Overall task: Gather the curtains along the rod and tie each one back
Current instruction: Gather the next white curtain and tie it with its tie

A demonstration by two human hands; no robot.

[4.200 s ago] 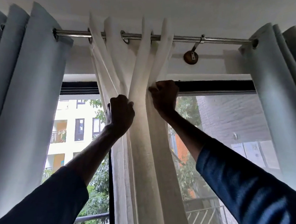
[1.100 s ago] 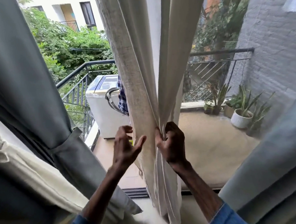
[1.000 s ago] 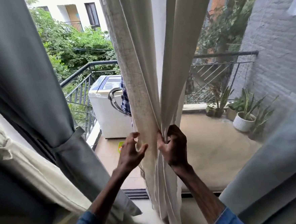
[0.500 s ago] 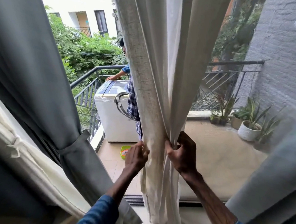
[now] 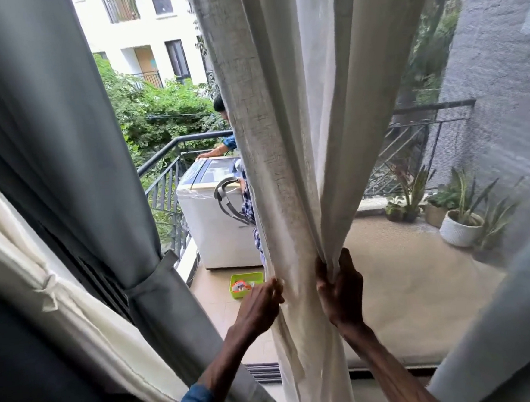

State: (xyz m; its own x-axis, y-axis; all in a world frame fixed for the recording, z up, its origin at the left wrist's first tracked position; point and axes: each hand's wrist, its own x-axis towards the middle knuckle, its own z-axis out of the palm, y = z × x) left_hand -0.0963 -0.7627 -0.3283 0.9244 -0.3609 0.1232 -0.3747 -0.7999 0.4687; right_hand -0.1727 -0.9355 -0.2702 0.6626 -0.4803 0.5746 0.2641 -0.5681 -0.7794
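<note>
Your left hand (image 5: 260, 306) pinches the left edge of the cream sheer curtain (image 5: 289, 167) hanging at centre; your right hand (image 5: 340, 293) is clenched around its gathered right folds. Two curtains on the left are already tied: one grey curtain (image 5: 49, 137), one cream curtain (image 5: 26, 264). Open glass flanks the sheer on both sides.

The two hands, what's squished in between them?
In the head view, the bunched white curtain hangs between the left hand and the right hand. Both hands press on its folds.
</note>
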